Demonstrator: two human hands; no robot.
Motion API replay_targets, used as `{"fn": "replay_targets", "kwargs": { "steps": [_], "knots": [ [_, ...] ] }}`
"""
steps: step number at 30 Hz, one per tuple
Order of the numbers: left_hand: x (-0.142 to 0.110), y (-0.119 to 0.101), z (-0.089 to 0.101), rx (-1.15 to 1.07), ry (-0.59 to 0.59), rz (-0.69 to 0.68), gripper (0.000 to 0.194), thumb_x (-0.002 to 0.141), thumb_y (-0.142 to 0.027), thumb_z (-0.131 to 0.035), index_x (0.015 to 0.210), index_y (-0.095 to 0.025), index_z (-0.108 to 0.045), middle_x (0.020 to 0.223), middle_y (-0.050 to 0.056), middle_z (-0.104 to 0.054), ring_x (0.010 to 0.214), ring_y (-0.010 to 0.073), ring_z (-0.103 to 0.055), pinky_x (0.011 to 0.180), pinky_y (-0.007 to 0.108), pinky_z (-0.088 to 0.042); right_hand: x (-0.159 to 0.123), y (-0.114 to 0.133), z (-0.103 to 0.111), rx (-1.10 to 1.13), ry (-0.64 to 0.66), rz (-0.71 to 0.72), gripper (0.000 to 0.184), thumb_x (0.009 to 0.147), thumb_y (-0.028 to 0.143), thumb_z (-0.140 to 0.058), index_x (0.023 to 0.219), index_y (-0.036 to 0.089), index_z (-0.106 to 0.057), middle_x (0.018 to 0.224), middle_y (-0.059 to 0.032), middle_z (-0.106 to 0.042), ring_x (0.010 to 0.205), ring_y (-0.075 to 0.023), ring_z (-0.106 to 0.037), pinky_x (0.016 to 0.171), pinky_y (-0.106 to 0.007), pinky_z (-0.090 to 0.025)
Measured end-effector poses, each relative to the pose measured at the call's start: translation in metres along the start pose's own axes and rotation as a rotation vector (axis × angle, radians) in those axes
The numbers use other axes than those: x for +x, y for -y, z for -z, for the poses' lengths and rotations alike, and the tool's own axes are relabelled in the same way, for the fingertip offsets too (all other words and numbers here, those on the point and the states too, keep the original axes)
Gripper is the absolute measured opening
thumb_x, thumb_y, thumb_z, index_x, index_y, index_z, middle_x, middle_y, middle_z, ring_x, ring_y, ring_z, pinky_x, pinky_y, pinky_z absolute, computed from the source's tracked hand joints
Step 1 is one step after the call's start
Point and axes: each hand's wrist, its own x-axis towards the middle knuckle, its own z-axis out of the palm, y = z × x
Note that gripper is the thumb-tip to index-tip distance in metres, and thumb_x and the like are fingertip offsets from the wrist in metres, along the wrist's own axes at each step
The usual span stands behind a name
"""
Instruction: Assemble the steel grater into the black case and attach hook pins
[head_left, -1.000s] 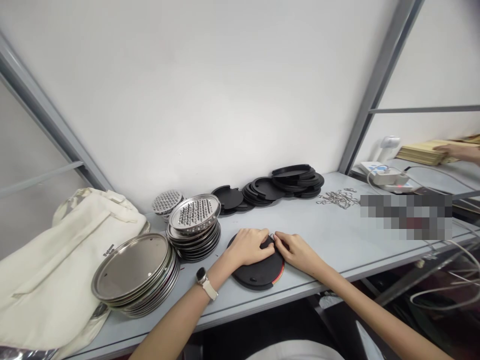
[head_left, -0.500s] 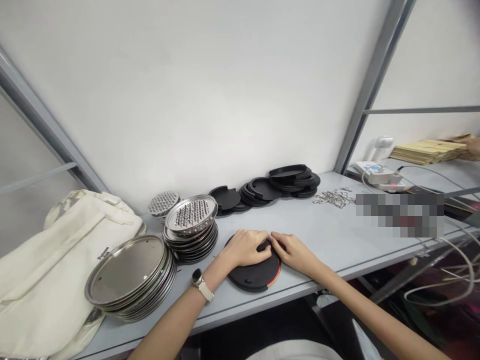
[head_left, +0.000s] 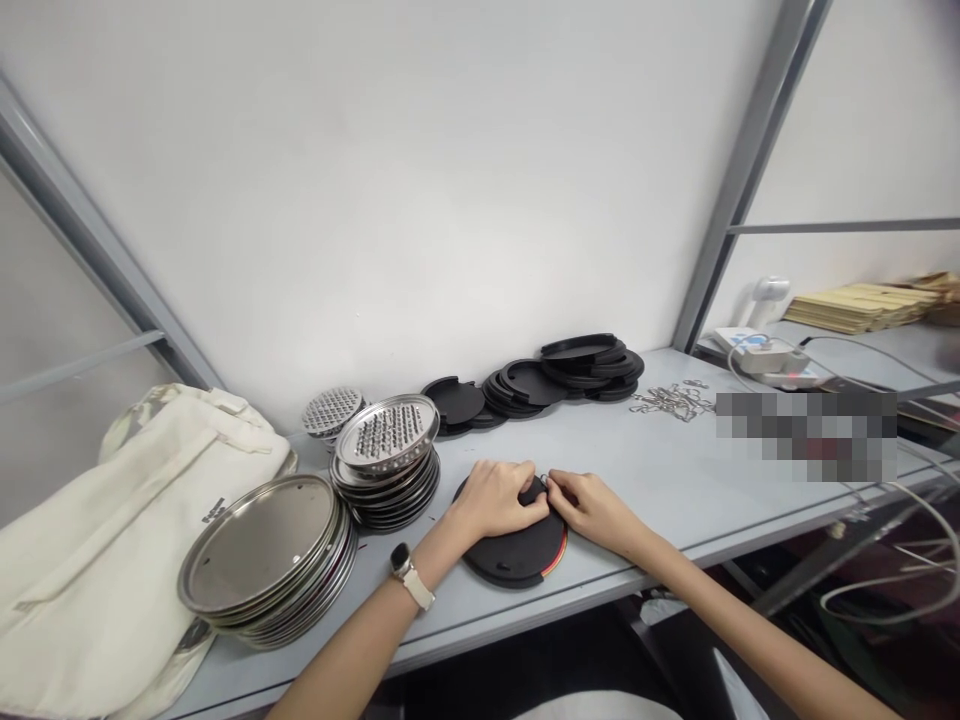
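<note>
A black round disc point(head_left: 517, 550) with a red and orange edge lies flat on the grey table point(head_left: 660, 470) in front of me. My left hand point(head_left: 495, 498) rests on top of the disc, fingers curled down onto it. My right hand point(head_left: 589, 508) meets it at the disc's far edge, thumb and forefinger pinched on a small metal clip point(head_left: 544, 482). A watch sits on my left wrist.
Left of the disc stand a stack of perforated metal discs point(head_left: 386, 440) and a stack of plain steel lids point(head_left: 262, 545). Black discs point(head_left: 570, 370) lie along the wall. Loose metal clips point(head_left: 675, 400) lie to the right. A white cloth bag point(head_left: 97, 530) fills the left end.
Both hands stay on the black disc with only small finger shifts at its far edge. Another person's hand at the far right, by the yellow stack, has left the view.
</note>
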Motion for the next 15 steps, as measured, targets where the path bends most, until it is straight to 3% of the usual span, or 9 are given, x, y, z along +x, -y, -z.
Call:
{"fn": "replay_targets", "kwargs": {
  "steps": [9, 15],
  "knots": [
    [0.005, 0.011, 0.0, 0.055, 0.023, 0.099, 0.022, 0.084, -0.039, -0.047, 0.079, -0.018, -0.052, 0.075, 0.003, -0.064, 0.069, 0.0182, -0.059, 0.06, 0.027, -0.035, -0.002, 0.006, -0.003, -0.089, -0.028, 0.052, 0.027, 0.09, 0.027, -0.033, 0.065, 0.021, -0.042, 0.055, 0.001, -0.048, 0.049, -0.0125, -0.045, 0.052, -0.024, -0.031],
    [0.003, 0.011, -0.001, 0.071, 0.011, 0.051, 0.026, 0.085, -0.042, -0.046, 0.078, -0.018, -0.052, 0.075, 0.004, -0.065, 0.067, 0.0191, -0.059, 0.059, 0.027, -0.034, -0.002, 0.006, -0.003, 0.03, -0.074, 0.008, 0.025, 0.093, 0.031, -0.03, 0.07, 0.023, -0.037, 0.053, 0.0041, -0.044, 0.046, -0.0131, -0.045, 0.05, -0.024, -0.029]
  ]
}}
